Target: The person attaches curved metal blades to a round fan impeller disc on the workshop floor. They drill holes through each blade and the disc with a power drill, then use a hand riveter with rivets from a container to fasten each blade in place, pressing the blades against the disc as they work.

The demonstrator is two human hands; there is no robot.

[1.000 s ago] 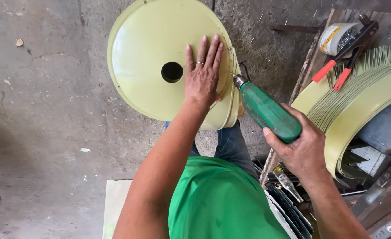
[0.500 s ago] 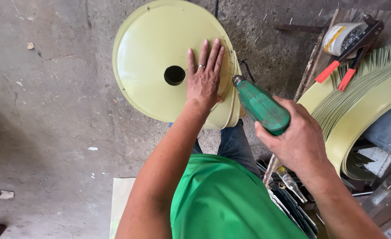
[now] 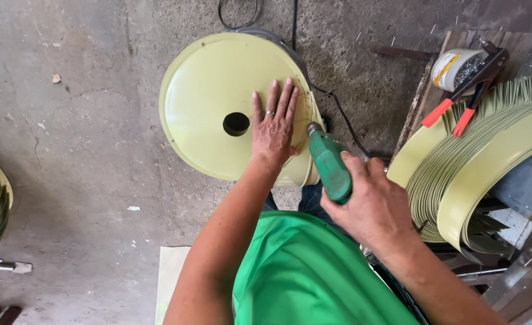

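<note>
Your left hand [image 3: 273, 127] lies flat, fingers spread, on the pale yellow-green metal disc [image 3: 211, 96], just right of its centre hole [image 3: 236, 124]. Your right hand [image 3: 371, 207] is clenched around the green drill [image 3: 328, 164]. Since a second ago, the drill tip has swung up to the disc's right rim, now touching or nearly so. The disc stands ahead of you, over the concrete floor [image 3: 67, 120]. The red-handled riveter [image 3: 467, 90] lies far right, untouched.
</note>
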